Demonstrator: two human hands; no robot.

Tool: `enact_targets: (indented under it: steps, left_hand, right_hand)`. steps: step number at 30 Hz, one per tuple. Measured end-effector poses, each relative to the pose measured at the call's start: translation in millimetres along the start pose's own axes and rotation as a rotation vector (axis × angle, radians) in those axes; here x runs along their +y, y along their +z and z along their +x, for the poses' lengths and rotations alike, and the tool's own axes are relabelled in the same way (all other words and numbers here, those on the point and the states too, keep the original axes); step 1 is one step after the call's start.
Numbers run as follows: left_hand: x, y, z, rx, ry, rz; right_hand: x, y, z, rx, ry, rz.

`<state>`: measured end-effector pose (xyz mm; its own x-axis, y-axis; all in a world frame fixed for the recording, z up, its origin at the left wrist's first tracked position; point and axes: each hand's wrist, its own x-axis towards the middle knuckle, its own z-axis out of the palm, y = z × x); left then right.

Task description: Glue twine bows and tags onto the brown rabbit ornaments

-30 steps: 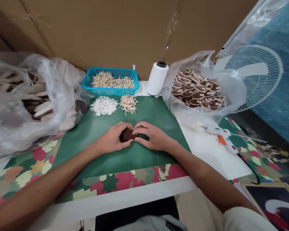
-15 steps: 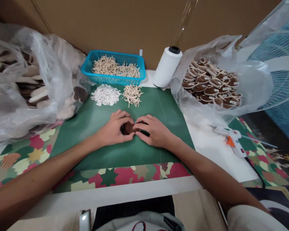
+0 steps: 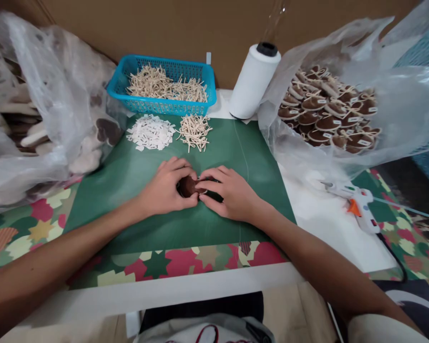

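Observation:
A small brown fabric piece [image 3: 188, 186] lies low over the green mat [image 3: 136, 233], between my two hands. My left hand [image 3: 171, 185] curls around its left side, with thumb and fingers closed on the edge. From the right, my right hand [image 3: 227, 191] pinches the piece, its fingertips almost meeting those of my left. Fingers cover much of the piece, so its full shape is hidden. Just beyond my hands are a pile of white labels [image 3: 152, 132] and a small heap of cream cord loops [image 3: 195, 132].
Behind the piles stands a blue basket [image 3: 164, 105] of cord loops, beside a white thread cone [image 3: 253, 81]. A plastic bag [image 3: 46, 143] of fabric pieces is at left. At right are a bag [image 3: 279, 138] of brown tagged pieces and a hot glue gun [image 3: 361, 209].
The camera view has shifted slightly, so the surroundings sit a little higher and wider. Both hands keep nearly the same hold on the brown piece.

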<state>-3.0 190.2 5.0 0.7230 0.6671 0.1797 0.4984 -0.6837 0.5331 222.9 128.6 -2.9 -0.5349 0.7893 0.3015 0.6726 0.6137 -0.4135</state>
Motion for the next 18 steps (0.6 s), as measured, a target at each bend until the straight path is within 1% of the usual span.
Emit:
enact_targets:
  steps: [4, 8, 14, 16, 18]
  left_hand:
    - [0, -1, -3, 0.022, 0.014, 0.001]
    - [-1, 0, -4, 0.024, -0.002, -0.001]
    - [-4, 0, -2, -0.002, -0.042, -0.075]
    - [-5, 0, -2, -0.004, -0.049, -0.084]
    - [-6, -1, -1, -0.007, -0.057, -0.091]
  right_hand:
    - [1, 0, 0, 0.003, 0.020, 0.039]
    - [-3, 0, -1, -0.007, 0.048, 0.066]
    - [-9, -2, -4, -0.052, 0.063, 0.116]
    - [-6, -3, -4, -0.011, 0.051, 0.172]
    - [0, -3, -4, 0.072, 0.062, 0.241]
